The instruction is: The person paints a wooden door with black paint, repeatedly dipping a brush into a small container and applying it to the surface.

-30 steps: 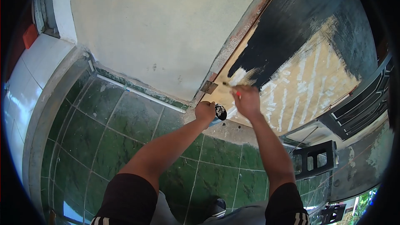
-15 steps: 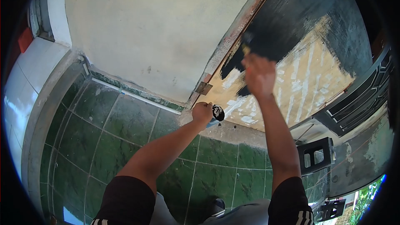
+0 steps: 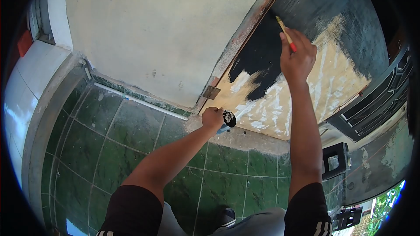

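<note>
My right hand (image 3: pixel 299 57) is closed around the wooden handle of a paintbrush (image 3: pixel 285 33), which has a red end. Its bristles point up and left onto the black-painted part of a door panel (image 3: pixel 321 96); the bristles blend into the dark paint. Lower on the panel, bare tan wood with white patches shows below the wet-looking black area (image 3: pixel 258 54). My left hand (image 3: pixel 212 119) grips a small paint cup (image 3: pixel 229 118) near the panel's bottom left corner. Black paint and pale smears show at the cup's mouth, and its outside looks bluish.
A cream wall (image 3: pixel 153 30) borders the door frame, with a metal hinge (image 3: pixel 211 92) low on it. A white pipe (image 3: pixel 142 102) runs along the wall base above green floor tiles (image 3: pixel 131 135). To the right are a dark metal grille (image 3: pixel 376 105) and a black slotted object (image 3: pixel 334 161).
My right hand has moved up and to the right with the paintbrush, uncovering more of the black area. My left hand and the cup have stayed nearly in place.
</note>
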Available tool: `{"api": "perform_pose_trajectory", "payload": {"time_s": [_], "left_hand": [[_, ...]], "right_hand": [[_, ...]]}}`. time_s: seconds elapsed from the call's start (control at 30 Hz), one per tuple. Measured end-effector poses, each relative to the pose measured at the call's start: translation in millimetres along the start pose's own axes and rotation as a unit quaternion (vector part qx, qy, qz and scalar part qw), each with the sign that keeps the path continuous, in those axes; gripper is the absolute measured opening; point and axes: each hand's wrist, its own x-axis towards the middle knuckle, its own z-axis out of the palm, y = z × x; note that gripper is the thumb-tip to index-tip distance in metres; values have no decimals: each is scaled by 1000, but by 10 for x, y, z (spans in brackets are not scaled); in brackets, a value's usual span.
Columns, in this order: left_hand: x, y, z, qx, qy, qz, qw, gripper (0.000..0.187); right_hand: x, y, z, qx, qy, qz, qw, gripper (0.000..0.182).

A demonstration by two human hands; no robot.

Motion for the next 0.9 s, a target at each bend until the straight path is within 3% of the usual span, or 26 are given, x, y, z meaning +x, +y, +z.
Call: {"api": "perform_pose_trajectory", "payload": {"time_s": [0.03, 0.13, 0.2, 0.33, 0.43, 0.57, 0.63, 0.77, 0.9], "left_hand": [[-10, -11, -2, -2, 6, 3, 1000, 37], [4, -31, -31, 3, -2, -7, 1000, 37], [0, -55, -65, 17, 5, 3, 1000, 36], [33, -179, -156, 68, -7, 3, 998, 36], [43, -245, -206, 97, -16, -23, 995, 33], [49, -225, -194, 79, -14, -31, 996, 33], [39, -212, -179, 74, -14, -27, 997, 36], [74, -235, -147, 62, -22, -11, 998, 36], [47, -230, -162, 75, -17, 2, 997, 36]], "right_hand": [[-82, -75, 17, -19, 8, -31, 999, 12], [-676, -342, 122, -5, -133, -82, 988, 5], [-1241, -506, 259, 24, -174, -119, 977, 6], [-1939, -832, 263, 143, -324, -30, 935, 15], [-1844, -670, 349, 179, -358, 26, 916, 19], [-982, -247, 285, 142, -274, 46, 950, 16], [-677, -271, 113, 91, -175, 20, 980, 16], [-945, -436, 113, -3, -66, -34, 997, 14], [-2010, -774, 416, 33, -225, -72, 971, 13]]}}
